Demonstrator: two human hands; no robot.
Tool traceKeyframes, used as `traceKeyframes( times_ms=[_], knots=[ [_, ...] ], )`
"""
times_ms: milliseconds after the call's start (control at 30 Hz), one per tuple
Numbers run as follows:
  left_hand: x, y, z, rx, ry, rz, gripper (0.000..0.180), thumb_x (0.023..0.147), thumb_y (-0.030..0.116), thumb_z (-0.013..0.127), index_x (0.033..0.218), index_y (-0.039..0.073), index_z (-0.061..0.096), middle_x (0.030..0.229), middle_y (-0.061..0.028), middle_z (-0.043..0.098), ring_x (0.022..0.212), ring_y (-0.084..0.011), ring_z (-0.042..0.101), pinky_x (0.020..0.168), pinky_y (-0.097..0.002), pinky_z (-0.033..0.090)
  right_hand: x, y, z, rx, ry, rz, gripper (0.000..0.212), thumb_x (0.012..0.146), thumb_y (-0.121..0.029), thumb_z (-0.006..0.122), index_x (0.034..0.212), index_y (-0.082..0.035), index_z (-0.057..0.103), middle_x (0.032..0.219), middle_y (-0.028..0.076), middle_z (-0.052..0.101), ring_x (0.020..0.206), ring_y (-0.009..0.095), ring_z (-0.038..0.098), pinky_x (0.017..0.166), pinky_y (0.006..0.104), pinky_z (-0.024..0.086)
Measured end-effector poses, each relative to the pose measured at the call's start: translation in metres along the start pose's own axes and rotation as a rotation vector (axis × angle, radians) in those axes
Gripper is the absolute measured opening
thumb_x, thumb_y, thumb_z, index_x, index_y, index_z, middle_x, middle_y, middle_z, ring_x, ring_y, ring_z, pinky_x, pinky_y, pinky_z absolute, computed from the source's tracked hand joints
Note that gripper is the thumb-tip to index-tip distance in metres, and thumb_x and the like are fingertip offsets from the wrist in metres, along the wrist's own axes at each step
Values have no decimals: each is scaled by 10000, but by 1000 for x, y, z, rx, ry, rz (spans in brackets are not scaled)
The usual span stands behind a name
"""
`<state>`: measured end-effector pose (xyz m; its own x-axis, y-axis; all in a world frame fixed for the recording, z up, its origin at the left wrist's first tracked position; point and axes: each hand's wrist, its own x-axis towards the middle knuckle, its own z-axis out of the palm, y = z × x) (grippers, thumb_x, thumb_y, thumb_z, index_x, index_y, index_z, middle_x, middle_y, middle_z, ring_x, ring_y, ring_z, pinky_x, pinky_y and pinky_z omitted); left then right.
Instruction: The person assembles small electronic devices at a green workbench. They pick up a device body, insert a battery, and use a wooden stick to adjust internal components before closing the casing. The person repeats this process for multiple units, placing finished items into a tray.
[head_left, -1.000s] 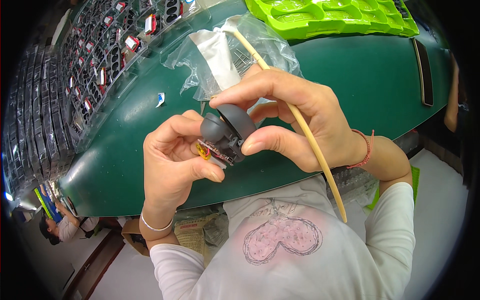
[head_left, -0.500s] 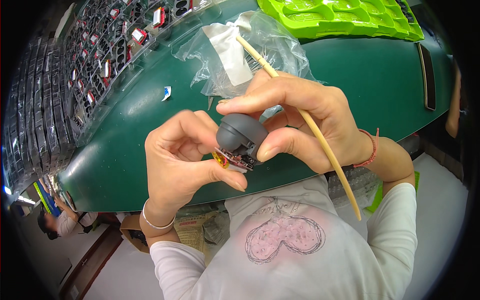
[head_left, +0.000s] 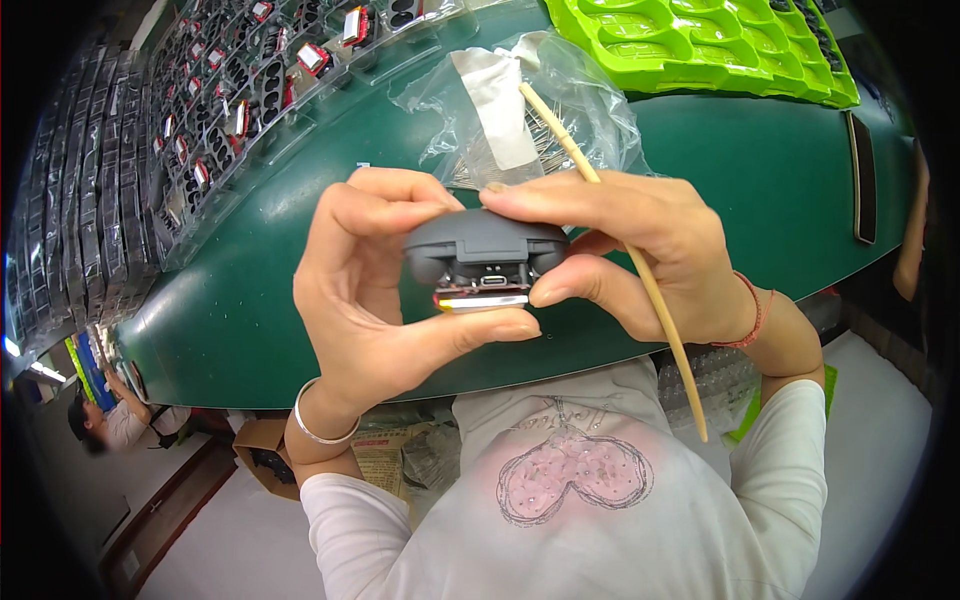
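Note:
Between both hands I hold a dark grey rounded plastic case [head_left: 487, 240]. Its open side faces me and shows a circuit board with a small charging port [head_left: 494, 281] and a silvery battery-like strip [head_left: 484, 301] along the bottom. My left hand [head_left: 375, 290] is closed on the left end, its thumb under the strip. My right hand [head_left: 640, 240] pinches the right end, index finger on top. A thin bamboo stick [head_left: 655, 290] lies across that hand, tucked in behind the fingers. Beyond the hands, a clear plastic bag [head_left: 600, 130] holds many thin metal pins.
Clear trays [head_left: 270, 130] of black cases and red-edged boards fill the far left, beside stacked black trays [head_left: 75, 190]. A bright green moulded tray [head_left: 700, 50] stands at the back right. A phone [head_left: 863, 180] lies at the green table's [head_left: 230, 330] right edge. Another person [head_left: 105, 415] sits far left.
The case has been turned so its open side with the port now faces me. My left fingers have shifted round its left end. The view has moved slightly.

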<state>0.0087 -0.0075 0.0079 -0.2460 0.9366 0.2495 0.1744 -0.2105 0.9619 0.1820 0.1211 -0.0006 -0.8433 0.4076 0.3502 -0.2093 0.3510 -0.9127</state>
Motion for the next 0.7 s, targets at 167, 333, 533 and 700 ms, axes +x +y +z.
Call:
traceKeyframes(
  times_ms=[167,333,533,700],
  knots=[
    [0,20,0,195,-86,-128,564,521,24,890,990,-7,577,1025,-132,568,958,-180,580,835,-289,493,-1,5,3,-168,36,-171,389,734,-74,744,1099,-11,625,904,142,659,759,286,645,648,330,528],
    [1,31,8,188,-19,-368,513,543,0,867,980,-32,599,962,-105,582,915,-147,590,787,-244,492,0,9,0,-271,26,-216,364,728,-78,753,1065,-16,627,872,132,659,748,289,643,638,335,526],
    [-1,15,-9,8,-61,-221,482,567,-25,840,972,-36,579,906,-98,573,836,-152,586,759,-250,481,9,5,-8,-295,107,-246,272,723,-101,768,963,-28,664,839,120,661,696,271,632,608,315,516],
    [-3,13,-4,-13,-145,-59,603,484,-39,877,1004,3,576,940,-125,572,892,-218,630,805,-325,523,8,22,-16,-692,88,-140,309,740,83,664,1025,-39,655,1007,94,683,850,265,628,724,334,517]
  ],
)
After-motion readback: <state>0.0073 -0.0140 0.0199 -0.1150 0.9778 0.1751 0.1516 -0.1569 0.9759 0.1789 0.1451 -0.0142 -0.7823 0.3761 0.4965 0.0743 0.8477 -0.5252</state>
